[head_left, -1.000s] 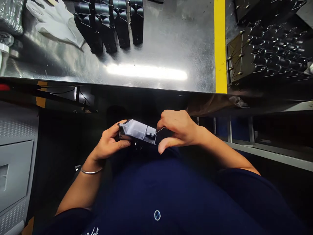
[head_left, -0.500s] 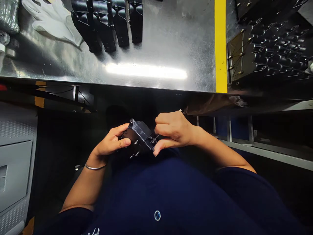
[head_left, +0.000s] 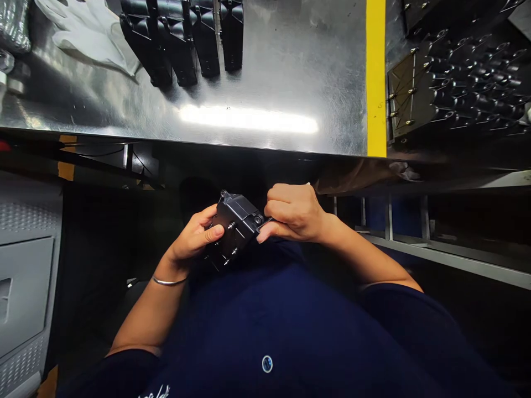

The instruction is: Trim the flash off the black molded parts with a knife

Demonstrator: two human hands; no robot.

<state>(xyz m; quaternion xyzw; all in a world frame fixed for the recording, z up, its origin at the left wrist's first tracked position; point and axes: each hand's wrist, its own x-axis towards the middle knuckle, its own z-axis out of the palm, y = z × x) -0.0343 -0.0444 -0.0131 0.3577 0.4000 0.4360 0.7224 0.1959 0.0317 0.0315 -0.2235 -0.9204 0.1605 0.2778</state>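
Black plastic housing (head_left: 240, 213), one: before the near edge of the steel workbench (head_left: 290, 61), clamped in left hand (head_left: 194, 237), upper edge slanting toward right hand (head_left: 293, 213). Thin metal rod (head_left: 267, 221), one: pinched in right hand, at housing's right end.

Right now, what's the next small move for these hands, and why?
I'd probably firm up the left hand on the black part before the right hand pushes or pulls. The part is held off the bench, left hand at one end, and a thin shiny piece in the right hand's grasp at the other, so it might twist.
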